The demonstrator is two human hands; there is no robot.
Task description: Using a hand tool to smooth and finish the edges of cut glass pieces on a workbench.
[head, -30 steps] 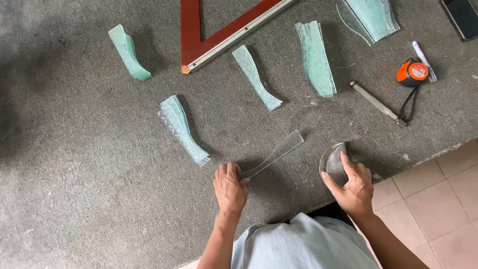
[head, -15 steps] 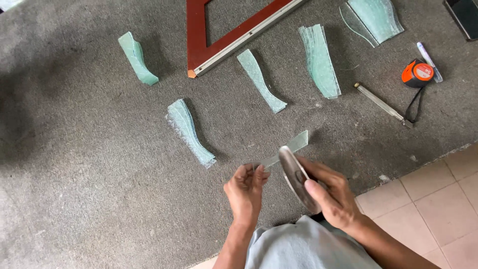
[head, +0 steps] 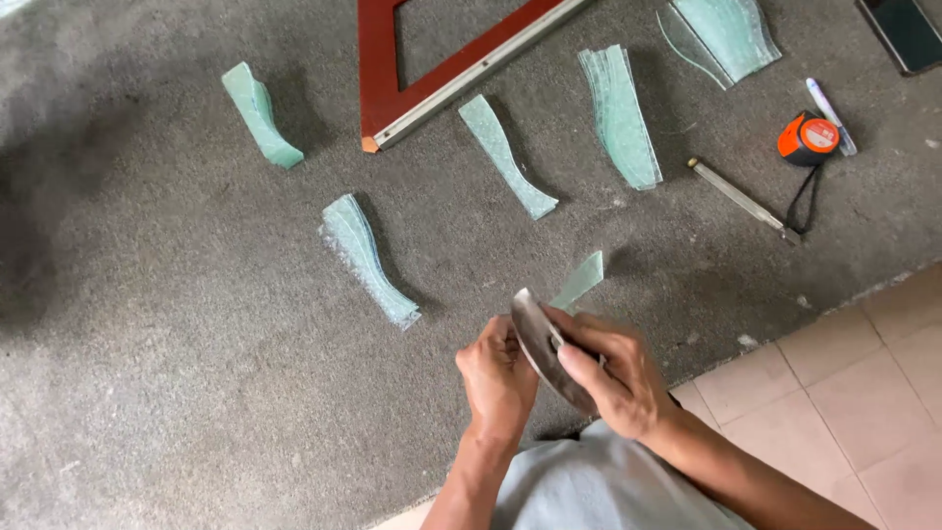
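Holding a curved glass strip (head: 574, 290) and a rounded grey piece (head: 545, 345) between two hands above grey carpet (head: 177, 393).

Right hand (head: 613, 378) pinches the grey piece; left hand (head: 498, 378) closes on the strip's near end, its long axis pointing up-right toward the orange tape measure (head: 807, 137).

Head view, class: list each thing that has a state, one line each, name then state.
left hand: gripping the curved glass piece
right hand: gripping the curved glass piece
curved glass piece: lifted off the carpet, held on edge
glass strip: tilted behind the hands
tape measure: retracted, lying on the carpet
glass stacks: lying on the carpet
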